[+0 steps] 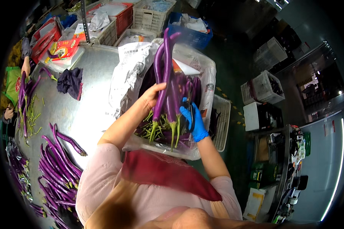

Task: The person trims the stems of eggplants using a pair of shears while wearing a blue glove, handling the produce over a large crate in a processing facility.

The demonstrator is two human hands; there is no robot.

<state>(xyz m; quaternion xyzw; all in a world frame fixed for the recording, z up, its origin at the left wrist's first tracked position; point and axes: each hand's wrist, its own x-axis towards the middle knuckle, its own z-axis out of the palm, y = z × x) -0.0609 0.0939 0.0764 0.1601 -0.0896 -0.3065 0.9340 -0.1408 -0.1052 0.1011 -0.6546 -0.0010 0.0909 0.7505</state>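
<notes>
Several long purple eggplants are held in a bunch by my bare left hand, their green stems pointing towards me. My right hand, in a blue glove, grips dark-handled scissors beside the bunch; the blades point away from me. Whether the blades are apart is too small to tell. Below both hands stands a white crate lined with plastic and printed paper. More eggplants lie inside it, and cut green stem pieces are scattered at its near end.
A metal table on the left bears a pile of eggplants, a dark cloth and stem pieces. Another person's hand holds eggplants at its far-left edge. A blue crate stands beyond; another crate is at right.
</notes>
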